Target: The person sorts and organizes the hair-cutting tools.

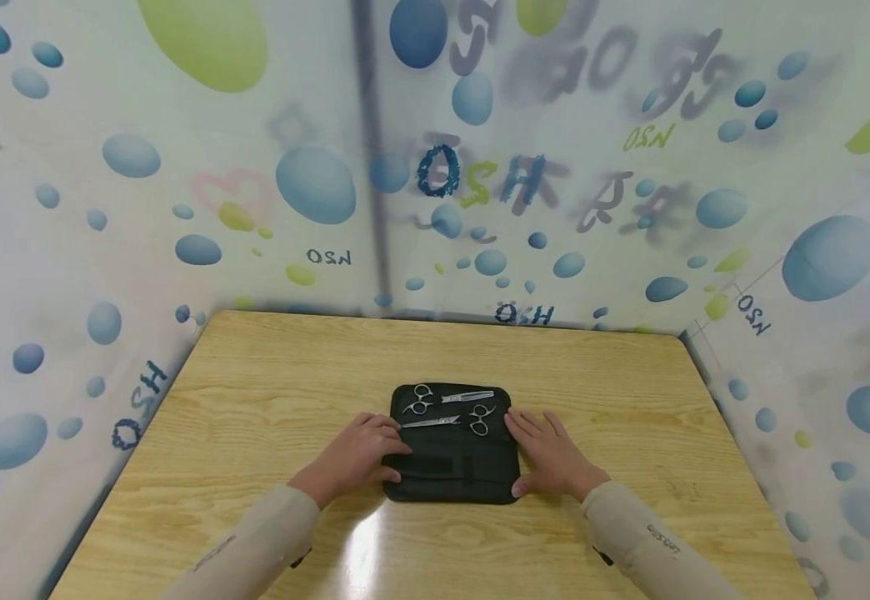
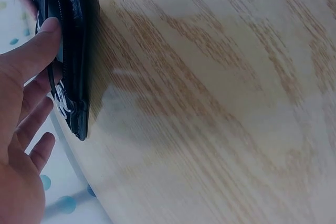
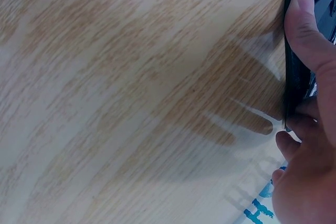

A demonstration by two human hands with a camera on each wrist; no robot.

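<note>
A black zip case (image 1: 435, 487) lies opened flat on the wooden table, with two pairs of metal scissors on its far half. One pair of scissors (image 1: 431, 422) has its blade pointing left and its finger rings on the right. Thinning scissors (image 1: 467, 397) lie the other way round, their toothed blade to the right. My left hand (image 1: 360, 454) rests at the case's left edge, fingertips over the side and thumb near the front corner. On the right edge my right hand (image 1: 551, 457) touches with spread fingers, its thumb (image 3: 304, 30) at the near corner.
The pale wooden table (image 1: 292, 358) extends around the case on every side. Behind it and at both sides hang white walls (image 1: 255, 150) patterned with blue and green drops and lettering. Light glares off the table's front.
</note>
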